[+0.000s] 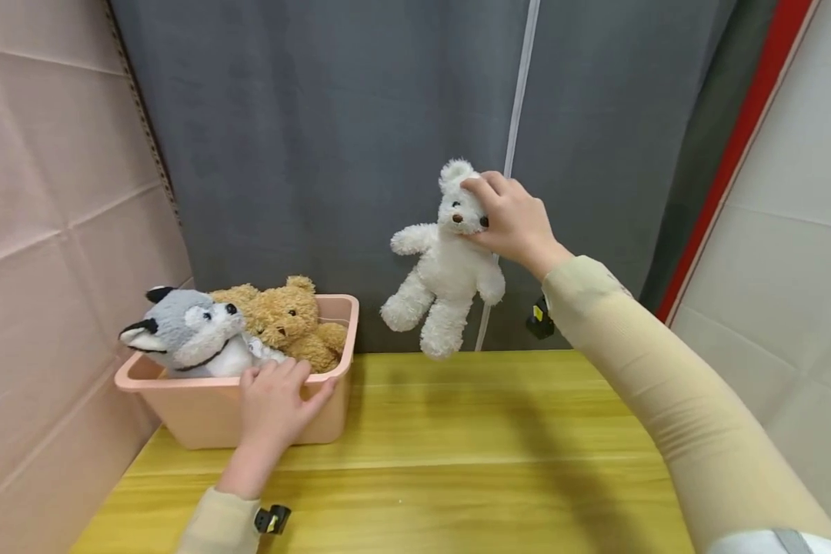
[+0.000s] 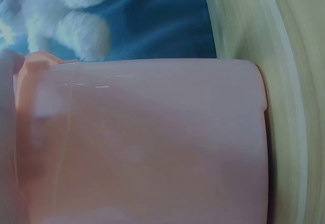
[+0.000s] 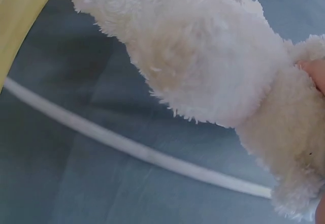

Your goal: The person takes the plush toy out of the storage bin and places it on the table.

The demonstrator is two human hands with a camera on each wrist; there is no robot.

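The right hand (image 1: 512,219), arm stretched forward, grips a white teddy bear (image 1: 443,265) by its head, in the air above the yellow table (image 1: 471,454). The left hand (image 1: 273,404) lies with relaxed fingers on the rim of the pink bin (image 1: 208,415). No writing can be read.

Even bright light, wrist views blurred close-up

left hand (image 1: 273,404) low with fingers spread, right hand (image 1: 512,223) raised, fingers curled
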